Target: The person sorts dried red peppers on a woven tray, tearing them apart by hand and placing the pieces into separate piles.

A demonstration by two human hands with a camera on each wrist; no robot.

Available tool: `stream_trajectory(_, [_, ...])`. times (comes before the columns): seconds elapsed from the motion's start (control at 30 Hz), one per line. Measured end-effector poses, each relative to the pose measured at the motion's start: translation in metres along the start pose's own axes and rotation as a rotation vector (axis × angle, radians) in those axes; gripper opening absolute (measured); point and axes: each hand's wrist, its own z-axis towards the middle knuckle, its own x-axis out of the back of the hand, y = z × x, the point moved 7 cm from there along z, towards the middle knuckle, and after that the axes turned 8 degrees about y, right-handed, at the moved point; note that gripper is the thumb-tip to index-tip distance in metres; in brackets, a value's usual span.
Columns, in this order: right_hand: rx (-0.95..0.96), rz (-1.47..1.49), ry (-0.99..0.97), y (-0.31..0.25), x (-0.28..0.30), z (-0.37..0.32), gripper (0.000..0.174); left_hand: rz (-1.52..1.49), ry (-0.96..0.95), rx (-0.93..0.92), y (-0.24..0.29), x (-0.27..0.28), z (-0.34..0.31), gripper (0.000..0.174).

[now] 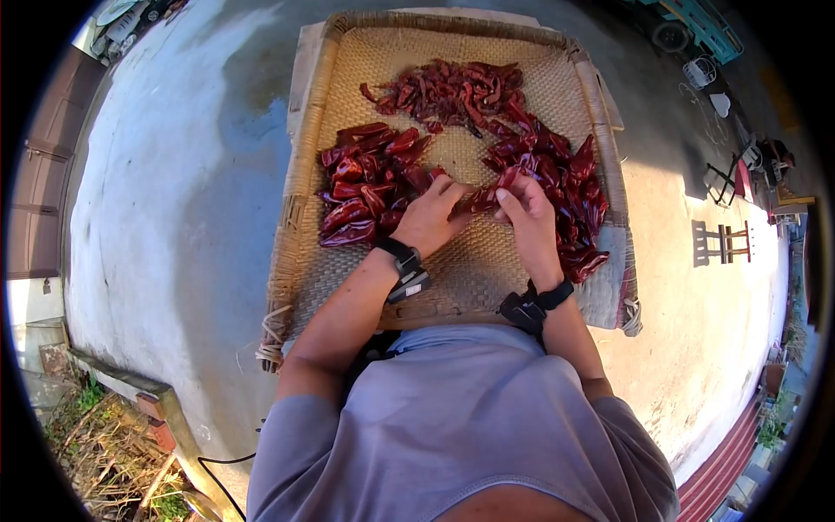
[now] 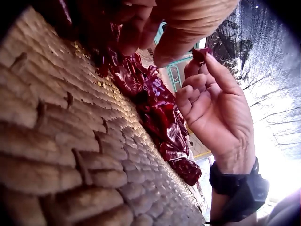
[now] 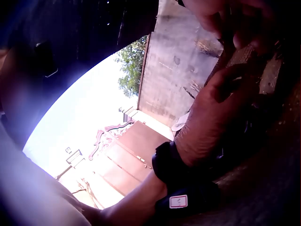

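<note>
In the head view, both hands meet low over the middle of a woven tray (image 1: 348, 283). The left hand (image 1: 432, 216) curls its fingers and thumb around the near end of a dark red dried chili pepper (image 1: 481, 201). My right hand (image 1: 532, 219) pinches the other end between thumb and fingers; a bit of red pepper (image 2: 201, 53) shows at its fingertips in the left wrist view. Glossy whole peppers (image 1: 352, 209) lie in a pile beside the left hand. Another glossy pile (image 1: 574, 196) is beside the right hand. The right wrist view is dark around the fingers.
Smaller, wrinkled dried peppers (image 1: 457, 91) form a third pile at the tray's far side. A raised rim (image 1: 300, 174) runs round the tray. Concrete ground (image 1: 165, 174) surrounds it, with a small stool (image 1: 737, 243) off to the right and a teal vehicle (image 1: 696, 26) at the far right.
</note>
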Motion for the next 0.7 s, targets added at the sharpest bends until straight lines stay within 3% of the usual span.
stream_trajectory(0.13, [0.107, -0.100, 0.124, -0.014, 0.002, 0.010, 0.022, 0.135, -0.089, -0.087, -0.009, -0.013, -0.004, 0.035])
stream_trajectory(0.23, [0.130, -0.063, -0.100, -0.018, -0.026, 0.014, 0.027, 0.226, -0.224, -0.111, -0.014, -0.026, -0.009, 0.031])
stream_trajectory(0.3, [0.289, -0.266, -0.103, -0.038, -0.028, 0.009, 0.030, 0.233, -0.317, -0.103, -0.018, -0.032, -0.009, 0.031])
stream_trajectory(0.37, [0.385, -0.410, -0.040, -0.047, -0.025, 0.005, 0.032, 0.189, -0.258, -0.106, -0.017, -0.028, -0.009, 0.028])
stream_trajectory(0.5, [0.324, -0.739, 0.002, -0.044, 0.011, 0.000, 0.028, 0.040, -0.126, -0.061, -0.025, -0.022, -0.004, 0.025])
stream_trajectory(0.6, [0.303, -0.966, 0.003, -0.037, 0.036, -0.007, 0.027, 0.054, -0.131, -0.015, -0.028, -0.018, -0.001, 0.022])
stream_trajectory(0.7, [0.363, -1.123, -0.028, -0.031, 0.044, -0.014, 0.029, -0.027, -0.043, -0.007, -0.014, -0.009, -0.001, 0.025])
